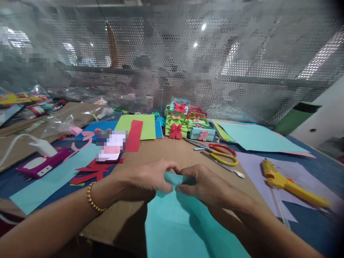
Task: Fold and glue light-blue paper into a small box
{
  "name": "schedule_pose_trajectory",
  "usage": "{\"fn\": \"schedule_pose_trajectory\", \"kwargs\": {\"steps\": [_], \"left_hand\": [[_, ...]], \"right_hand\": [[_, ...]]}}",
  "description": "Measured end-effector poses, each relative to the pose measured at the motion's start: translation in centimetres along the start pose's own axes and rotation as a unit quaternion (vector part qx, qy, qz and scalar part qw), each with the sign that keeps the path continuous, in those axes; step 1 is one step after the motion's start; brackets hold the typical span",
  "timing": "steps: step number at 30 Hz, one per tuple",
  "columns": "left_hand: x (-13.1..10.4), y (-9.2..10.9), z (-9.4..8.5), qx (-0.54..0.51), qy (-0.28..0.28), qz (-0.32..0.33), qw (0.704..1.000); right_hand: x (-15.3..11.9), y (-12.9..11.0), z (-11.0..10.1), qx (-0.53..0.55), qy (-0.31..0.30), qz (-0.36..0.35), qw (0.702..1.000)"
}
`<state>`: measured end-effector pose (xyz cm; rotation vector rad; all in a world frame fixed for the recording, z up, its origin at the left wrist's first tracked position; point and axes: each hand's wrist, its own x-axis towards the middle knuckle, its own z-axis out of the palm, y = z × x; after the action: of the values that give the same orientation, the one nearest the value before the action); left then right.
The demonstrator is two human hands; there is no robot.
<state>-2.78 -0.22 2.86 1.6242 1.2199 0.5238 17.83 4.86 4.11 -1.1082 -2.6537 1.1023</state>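
Both hands pinch the far end of a turquoise paper sheet (177,222) above a piece of cardboard (158,152). My left hand (153,175), with a gold bead bracelet on its wrist, is closed on the left part of that end, which bends upward. Close beside it, my right hand (201,181) grips the right part, thumb near the other thumb. The sheet's near end runs out of the bottom of the view. Beyond the hands stand several small paper bags (176,127) with red and pink bows.
Scissors (223,152) and a craft knife blade (231,169) lie to the right, near a yellow glue gun (292,184). Stacked coloured sheets (264,138) sit at the back right. On the left are a phone (111,147), red paper cutouts (91,173) and a purple power strip (44,163).
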Motion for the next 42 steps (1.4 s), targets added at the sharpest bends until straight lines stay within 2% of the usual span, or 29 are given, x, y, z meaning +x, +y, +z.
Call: {"fn": "schedule_pose_trajectory", "kwargs": {"steps": [4,6,12,16,21,27,32,36,42], "left_hand": [[0.2,0.1,-0.8,0.011,-0.002,0.007,1.000],[0.2,0.3,-1.1,0.000,-0.012,-0.007,1.000],[-0.6,1.2,-1.7,0.057,-0.032,-0.034,0.997],[-0.5,1.3,-1.5,0.020,-0.035,-0.048,0.998],[-0.2,1.1,-1.2,-0.045,-0.034,-0.017,0.998],[0.0,0.6,-1.6,0.022,-0.058,-0.063,0.996],[0.3,0.4,-1.8,0.032,-0.057,-0.044,0.997],[0.3,0.4,-1.2,-0.017,-0.064,-0.030,0.997],[-0.1,0.0,0.2,-0.174,-0.058,-0.033,0.983]], "right_hand": [[0.1,0.1,-0.5,-0.019,-0.008,0.006,1.000],[0.1,-0.1,-0.9,-0.034,-0.007,0.014,0.999],[0.1,-0.4,-1.5,-0.032,-0.017,0.022,0.999],[0.3,0.5,-1.0,-0.002,-0.026,-0.006,1.000],[0.5,1.1,-0.6,-0.005,-0.027,-0.027,0.999],[0.4,0.9,-0.4,-0.042,-0.010,-0.069,0.997],[0.3,0.9,0.1,-0.066,0.045,-0.129,0.988],[0.3,1.1,0.5,-0.062,0.082,-0.141,0.985],[0.6,1.3,0.6,-0.074,0.069,-0.182,0.978]]}}
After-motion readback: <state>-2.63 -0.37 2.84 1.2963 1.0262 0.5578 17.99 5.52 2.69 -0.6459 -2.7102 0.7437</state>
